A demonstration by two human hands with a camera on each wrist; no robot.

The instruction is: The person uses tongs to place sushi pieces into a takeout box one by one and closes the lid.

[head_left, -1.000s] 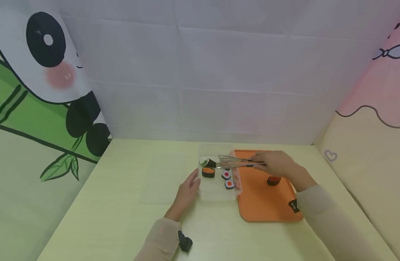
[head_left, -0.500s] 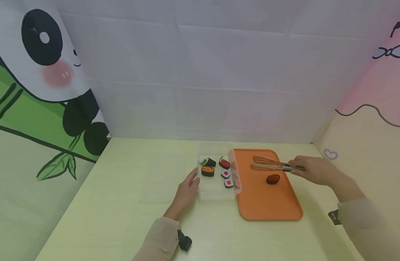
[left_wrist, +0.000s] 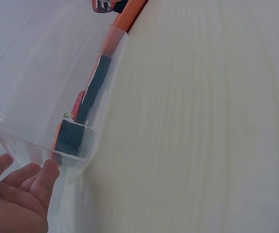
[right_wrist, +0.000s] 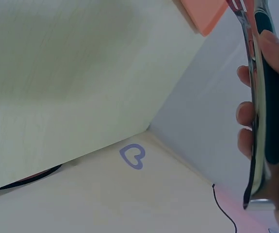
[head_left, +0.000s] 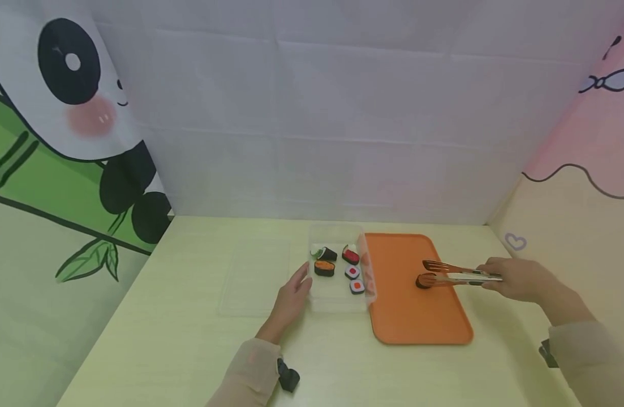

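Note:
In the head view my right hand (head_left: 517, 278) grips metal tongs (head_left: 459, 273) with dark handle pads. Their spread tips reach over a piece of toy sushi (head_left: 422, 281) on the orange tray (head_left: 408, 322), partly covering it. The right wrist view has thumb and fingers wrapped round the tongs (right_wrist: 268, 107). My left hand (head_left: 291, 299) rests its fingertips against the left side of a clear plastic box (head_left: 337, 302). Inside lie several toy sushi pieces: an orange-topped one (head_left: 324, 268), a red-topped one (head_left: 350, 255), a dark cone (head_left: 326, 254) and white rolls with red centres (head_left: 357, 286).
A flat clear lid (head_left: 255, 277) lies on the pale table (head_left: 164, 339) left of the box. The box's right edge overlaps the tray's left side. A grey backdrop (head_left: 317, 130) stands behind, with printed cloth walls at both sides.
My right hand has drawn the tongs rightward out of the box, leaving the red-topped sushi there, then lowered them over the piece on the tray. The left hand stays put.

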